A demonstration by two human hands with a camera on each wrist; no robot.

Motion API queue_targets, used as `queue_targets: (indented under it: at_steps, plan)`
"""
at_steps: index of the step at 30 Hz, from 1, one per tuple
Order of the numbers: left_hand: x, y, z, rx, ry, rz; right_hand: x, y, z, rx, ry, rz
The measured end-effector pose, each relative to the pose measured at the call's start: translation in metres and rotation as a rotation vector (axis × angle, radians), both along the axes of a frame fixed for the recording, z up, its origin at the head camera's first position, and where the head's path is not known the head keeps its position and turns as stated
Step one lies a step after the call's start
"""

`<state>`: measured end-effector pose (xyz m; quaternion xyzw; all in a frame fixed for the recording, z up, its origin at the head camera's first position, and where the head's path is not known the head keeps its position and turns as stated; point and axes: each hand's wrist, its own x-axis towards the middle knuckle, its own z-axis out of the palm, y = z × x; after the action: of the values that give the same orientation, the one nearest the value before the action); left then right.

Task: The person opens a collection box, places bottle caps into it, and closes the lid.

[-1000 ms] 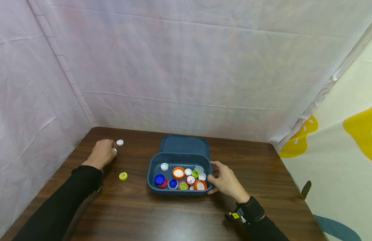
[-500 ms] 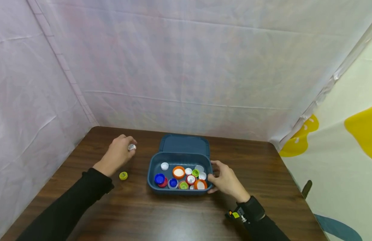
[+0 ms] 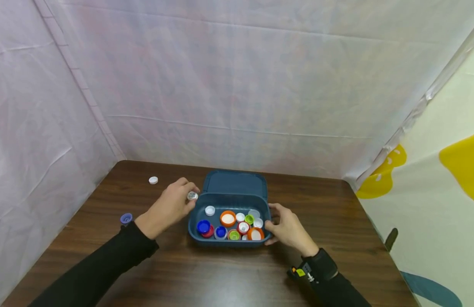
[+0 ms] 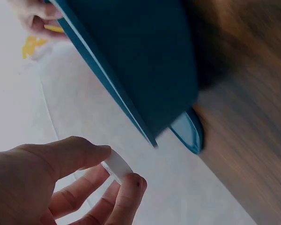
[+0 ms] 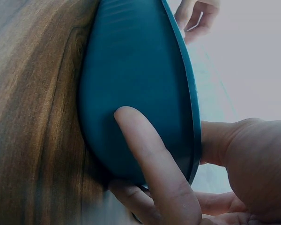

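My left hand (image 3: 169,209) pinches a white bottle cap (image 4: 118,166) between thumb and fingertips, just above the left rim of a dark blue box (image 3: 229,245). The cap's upturned face shows small dark marks in the head view. At the box's right end, my right hand (image 3: 290,230) grips the wall, its thumb over the rim and a finger (image 5: 147,150) along the outside. Inside the box lie several bottle caps, among them an orange one (image 3: 227,218), a dark blue one (image 3: 203,227) and a green one (image 3: 234,235).
A white bottle cap (image 3: 153,180) lies on the brown table (image 3: 237,273) at the back left, and a blue cap (image 3: 126,218) sits beside my left sleeve. The box's lid (image 3: 235,183) lies folded back behind it. White cloth (image 3: 237,85) hangs around the table.
My left hand has lifted the white cap off the table and carried it right to the box. My arm now hides the yellow cap and uncovers the blue one. The right hand stays put.
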<state>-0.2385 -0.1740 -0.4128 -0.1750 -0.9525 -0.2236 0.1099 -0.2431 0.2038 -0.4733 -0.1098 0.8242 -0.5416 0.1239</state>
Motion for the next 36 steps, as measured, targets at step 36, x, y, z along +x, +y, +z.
queue_targets:
  at_steps: [36]
  plan:
    - [0.007, 0.013, -0.015, -0.076, -0.026, -0.106, 0.001, -0.002, 0.0, 0.012, 0.005, -0.012]
